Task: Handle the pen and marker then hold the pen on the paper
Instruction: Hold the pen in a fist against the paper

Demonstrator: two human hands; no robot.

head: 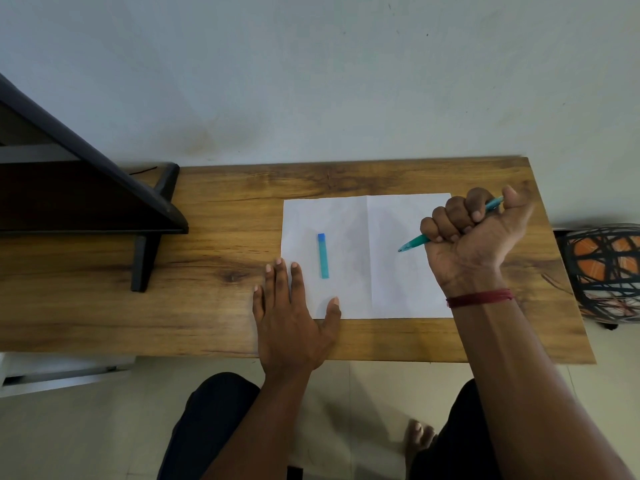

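Observation:
A white sheet of paper (349,216) with a centre fold lies on the wooden table (214,258). A teal marker (323,256) with a blue cap lies on the paper's left half, pointing away from me. My right hand (474,233) is fisted around a teal pen (414,242), whose tip points left and down just above the paper's right half. My left hand (294,320) lies flat, fingers spread, on the paper's near left corner and the table.
A dark slanted frame (104,188) with black legs stands on the table's left part. A patterned stool (602,271) sits off the right edge. A wall runs behind the table. My legs and a foot show below the near edge.

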